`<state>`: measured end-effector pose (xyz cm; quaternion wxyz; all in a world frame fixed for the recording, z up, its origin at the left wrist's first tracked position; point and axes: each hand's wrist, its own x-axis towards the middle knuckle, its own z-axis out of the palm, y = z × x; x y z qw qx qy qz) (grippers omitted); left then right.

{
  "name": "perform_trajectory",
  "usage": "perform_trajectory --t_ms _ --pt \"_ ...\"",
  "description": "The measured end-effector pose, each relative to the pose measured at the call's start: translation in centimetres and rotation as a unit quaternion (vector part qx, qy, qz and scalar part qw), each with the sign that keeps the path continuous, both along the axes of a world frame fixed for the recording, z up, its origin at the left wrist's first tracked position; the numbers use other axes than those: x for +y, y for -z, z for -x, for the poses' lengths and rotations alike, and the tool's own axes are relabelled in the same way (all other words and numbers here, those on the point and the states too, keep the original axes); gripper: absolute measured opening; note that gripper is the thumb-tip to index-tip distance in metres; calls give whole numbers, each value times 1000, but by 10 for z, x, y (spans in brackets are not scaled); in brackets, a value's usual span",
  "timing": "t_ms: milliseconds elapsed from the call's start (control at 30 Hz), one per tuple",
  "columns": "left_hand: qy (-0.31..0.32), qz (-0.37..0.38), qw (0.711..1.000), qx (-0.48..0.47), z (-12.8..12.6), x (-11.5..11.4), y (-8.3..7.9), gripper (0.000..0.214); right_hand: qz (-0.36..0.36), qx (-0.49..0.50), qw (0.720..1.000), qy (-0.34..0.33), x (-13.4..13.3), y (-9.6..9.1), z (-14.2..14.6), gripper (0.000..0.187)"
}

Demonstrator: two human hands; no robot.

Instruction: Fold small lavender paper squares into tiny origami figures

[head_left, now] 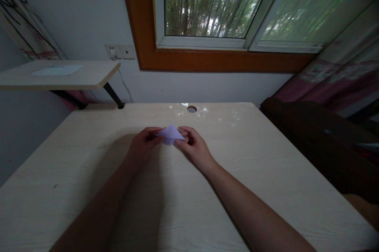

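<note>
A small piece of folded purple paper point(171, 133), with a pointed top and slanting sides, is held between my two hands over the pale wooden desk point(189, 196). My left hand point(145, 141) pinches its left corner between thumb and fingers. On the opposite side, my right hand point(195, 145) grips the right corner, the thumb at the near edge and the fingers behind. Parts of the fingers are hidden behind the paper.
A raised shelf point(97, 78) on black legs stands at the back left, with a sheet of paper point(57, 70) on it. A round cable hole point(192, 109) sits near the desk's back edge. Dark brown furniture point(308, 137) stands at the right, below a curtain point(334, 74).
</note>
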<state>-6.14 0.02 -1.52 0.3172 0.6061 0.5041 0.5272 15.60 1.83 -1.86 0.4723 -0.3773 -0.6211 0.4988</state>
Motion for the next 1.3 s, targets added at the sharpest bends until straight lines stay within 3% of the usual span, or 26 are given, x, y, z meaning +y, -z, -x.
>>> perform_trajectory --t_ms 67,333,800,1033,1300 --pt "1 1 1000 -14 0 0 -1 31 -19 5 1000 6 0 1 0 47" --pt "4 4 1000 -22 0 1 0 28 -117 -87 989 28 -4 -9 -5 18" --pt "46 72 993 -76 -4 -2 -5 26 -125 -91 988 -10 -5 -10 -4 22" --pt "66 51 995 -52 -5 -3 -7 30 -120 -106 987 2 -6 -11 -4 26" --pt "41 0 999 0 -4 -2 -11 22 -129 -88 988 14 -7 -12 -3 23"
